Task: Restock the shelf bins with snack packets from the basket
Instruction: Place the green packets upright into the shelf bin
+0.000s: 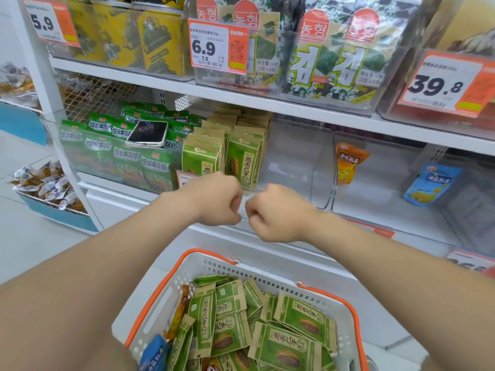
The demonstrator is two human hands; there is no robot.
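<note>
Step in hand, as we judge it: between loads, with both hands up at the front of the seed bin and nothing carried. The left hand (pixel 214 199) and right hand (pixel 276 212) sit close together, knuckles toward us, the fingers of each curled tight into the palm. No packet shows in either. Whether the hidden fingertips hook the clear front lip of the bin (pixel 294 162) we cannot tell. Just beyond the knuckles stand the shelved seed packets (pixel 242 156), upright in rows filling the bin's left portion; beyond the right hand's fingers the bin shows bare. The stock to be shelved lies below both wrists, on our side of the fingers: loose seed packets (pixel 294 317) heaped flat and crosswise in the basket (pixel 222 266). To do the step well, we recommend gathering several packets with faces aligned and squaring the stack in the fingers. It should then be set upright against the last standing row, so the empty side fills without toppling what stands. One note of caution: a phone (pixel 148 133) rests on the green crisp packets (pixel 126 156) beyond the left hand's fingers, so keep the reach clear of it.
</note>
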